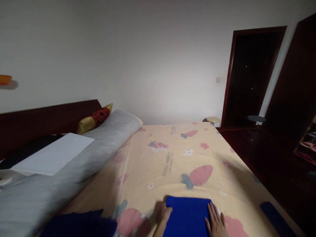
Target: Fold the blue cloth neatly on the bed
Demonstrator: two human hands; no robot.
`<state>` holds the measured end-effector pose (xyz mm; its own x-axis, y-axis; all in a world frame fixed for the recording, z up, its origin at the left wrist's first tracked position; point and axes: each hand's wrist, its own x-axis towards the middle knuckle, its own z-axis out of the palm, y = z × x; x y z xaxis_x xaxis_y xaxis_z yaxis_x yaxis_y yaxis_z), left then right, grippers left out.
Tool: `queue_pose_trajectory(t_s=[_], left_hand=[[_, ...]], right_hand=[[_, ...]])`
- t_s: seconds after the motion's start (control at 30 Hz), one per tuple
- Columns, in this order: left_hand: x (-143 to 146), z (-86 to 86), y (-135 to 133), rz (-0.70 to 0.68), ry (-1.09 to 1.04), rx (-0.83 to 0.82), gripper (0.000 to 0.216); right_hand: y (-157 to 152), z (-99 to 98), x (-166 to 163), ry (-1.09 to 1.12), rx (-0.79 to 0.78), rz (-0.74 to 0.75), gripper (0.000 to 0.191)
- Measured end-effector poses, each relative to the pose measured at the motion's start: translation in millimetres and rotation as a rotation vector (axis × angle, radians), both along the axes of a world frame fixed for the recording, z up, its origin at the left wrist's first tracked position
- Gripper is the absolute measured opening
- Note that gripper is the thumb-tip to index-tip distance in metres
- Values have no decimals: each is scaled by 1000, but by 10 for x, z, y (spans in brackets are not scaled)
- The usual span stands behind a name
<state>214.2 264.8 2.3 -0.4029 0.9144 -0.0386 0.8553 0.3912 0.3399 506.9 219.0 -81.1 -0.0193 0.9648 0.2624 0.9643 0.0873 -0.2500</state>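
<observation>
A bright blue folded cloth (187,217) lies on the patterned bed sheet (163,184) close in front of me; its lower part runs out of the picture. At its upper left corner my left hand (165,214) has its fingers curled closed on the edge. My right hand (216,219) rests flat along the right edge, fingers stretched out. A dark blue cloth (79,223) is spread at the lower left, partly out of view. To the right, near the bed's edge, lies a narrow dark blue folded piece of fabric (276,217).
Along the left are a grey pillow or bedding (108,135), a white flat board (55,153), a red and gold cushion (96,119) and the dark headboard (49,117). Beyond the bed stand a beige stool (213,119) and a dark stool (256,118) by a dark door (254,79).
</observation>
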Motion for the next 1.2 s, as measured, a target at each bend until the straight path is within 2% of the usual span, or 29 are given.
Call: queue_pose_trajectory(t_s=[0.2, 0.33, 0.4, 0.47, 0.53, 0.6, 0.67, 0.77, 0.83, 0.93, 1.0, 1.1, 1.2], left_hand=[[-229, 125, -2, 12, -28, 18, 22], [-97, 121, -168, 16, 69, 141, 44], [126, 27, -259, -136, 111, 225, 52], [380, -103, -325, -393, 116, 265, 58], [569, -218, -356, -614, 92, 203, 62], [627, -275, -362, -678, 66, 99, 60], [557, -273, -359, -655, 73, 65, 54], [362, -225, -361, -501, 144, 99, 55], [279, -204, -372, -374, 210, 101, 57], [260, -173, -384, -259, 280, 67, 61], [249, -111, -377, -255, 272, 7, 63], [150, 50, -347, -336, 186, -133, 66], [80, 148, -350, -358, 199, -198, 66]], right_hand=[[51, -119, 76, 45, -10, 21, 59], [111, -267, -76, 13, 148, 0, 50], [154, -345, -331, -1, 244, 83, 49], [188, -382, -636, -10, 301, 208, 49], [201, -352, -861, -31, 304, 313, 51], [196, -254, -893, -52, 246, 407, 52], [184, -116, -713, -41, 156, 387, 54], [162, 76, -236, 9, 40, 150, 59], [147, 146, 45, 28, -20, 44, 63], [132, 163, 253, 28, -94, 29, 66], [136, 142, 275, 25, -112, 29, 66], [172, 74, 265, 26, -89, 27, 65], [218, -60, 226, 16, 20, -36, 66]])
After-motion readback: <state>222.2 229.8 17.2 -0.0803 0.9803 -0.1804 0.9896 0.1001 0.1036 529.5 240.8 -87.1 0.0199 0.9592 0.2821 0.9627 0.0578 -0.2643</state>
